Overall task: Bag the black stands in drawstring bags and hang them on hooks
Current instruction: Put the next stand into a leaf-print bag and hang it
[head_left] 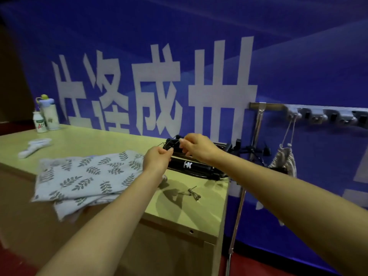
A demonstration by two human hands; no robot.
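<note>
One hung bag (284,158), left hand (157,160), right hand (196,146) both pinching wire (163,144) on black stands (201,168)

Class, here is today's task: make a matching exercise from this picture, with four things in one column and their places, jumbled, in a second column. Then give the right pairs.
Things
1. black stands
2. leaf-print bags
3. bulging drawstring bag
4. bottles

Places
A. hanging from the hook rail
B. standing at the far left corner of the table
C. lying flat in the middle of the table
D. lying at the table's right end

Pairs: 1-D, 2-C, 3-A, 4-B
</note>
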